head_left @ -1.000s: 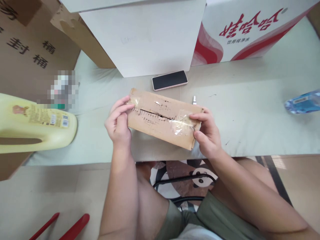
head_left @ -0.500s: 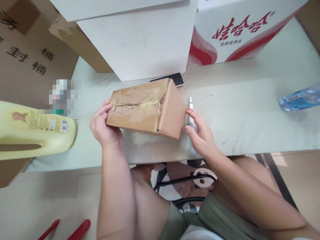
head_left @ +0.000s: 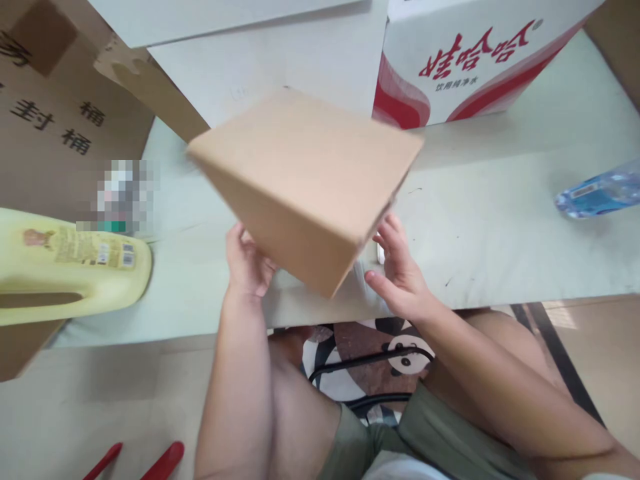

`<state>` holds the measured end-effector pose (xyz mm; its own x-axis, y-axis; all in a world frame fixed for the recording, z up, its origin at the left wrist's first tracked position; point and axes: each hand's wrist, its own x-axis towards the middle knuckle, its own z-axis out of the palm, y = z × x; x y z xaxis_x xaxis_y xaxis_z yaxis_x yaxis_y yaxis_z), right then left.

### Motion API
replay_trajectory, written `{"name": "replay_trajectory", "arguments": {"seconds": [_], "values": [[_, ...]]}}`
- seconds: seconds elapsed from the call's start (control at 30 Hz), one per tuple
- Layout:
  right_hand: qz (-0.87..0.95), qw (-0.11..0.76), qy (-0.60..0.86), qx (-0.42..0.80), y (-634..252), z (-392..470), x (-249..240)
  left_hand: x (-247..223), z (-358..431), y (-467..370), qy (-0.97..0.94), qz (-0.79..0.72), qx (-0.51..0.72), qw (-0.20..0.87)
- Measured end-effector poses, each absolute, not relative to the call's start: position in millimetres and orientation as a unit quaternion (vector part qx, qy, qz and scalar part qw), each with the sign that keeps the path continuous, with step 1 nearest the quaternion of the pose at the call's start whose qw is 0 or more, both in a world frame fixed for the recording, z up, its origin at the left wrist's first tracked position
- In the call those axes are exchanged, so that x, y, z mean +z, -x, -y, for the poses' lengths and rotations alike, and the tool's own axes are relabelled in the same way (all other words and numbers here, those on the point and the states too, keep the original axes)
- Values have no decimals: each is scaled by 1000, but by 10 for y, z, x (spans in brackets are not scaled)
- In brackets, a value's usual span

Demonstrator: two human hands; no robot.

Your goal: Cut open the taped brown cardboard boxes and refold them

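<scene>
A plain brown cardboard box is held tilted above the table, with a broad smooth face turned up towards me. My left hand grips it from below at the lower left, and the box hides part of its fingers. At the right edge of the box is my right hand, open, its thumb apart from its fingers. Its fingertips are close to that edge; whether they touch it I cannot tell. A small white object lies on the table behind the right hand, mostly hidden.
White cartons, one with red lettering, stand along the back of the pale green table. A yellow jug and a large brown carton are at the left. A blue-labelled bottle lies at the right.
The box has been raised and turned, so its creased, torn side no longer shows and a smooth face does. My left hand has shifted right, under the box. The dark phone-like object is now hidden.
</scene>
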<state>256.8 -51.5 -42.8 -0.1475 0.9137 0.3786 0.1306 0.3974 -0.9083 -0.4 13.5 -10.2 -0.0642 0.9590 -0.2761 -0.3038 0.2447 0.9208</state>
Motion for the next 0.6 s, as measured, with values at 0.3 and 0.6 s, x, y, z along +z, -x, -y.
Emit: {"name": "replay_trajectory", "arguments": {"seconds": [0.3,0.6], "values": [[607,547,400,417,-2723,474,-329,-7,28,-59,-458,-505,150,716],[572,547,427,437,-2802,409,-315,45,0,-74,-574,-496,51,650]]}}
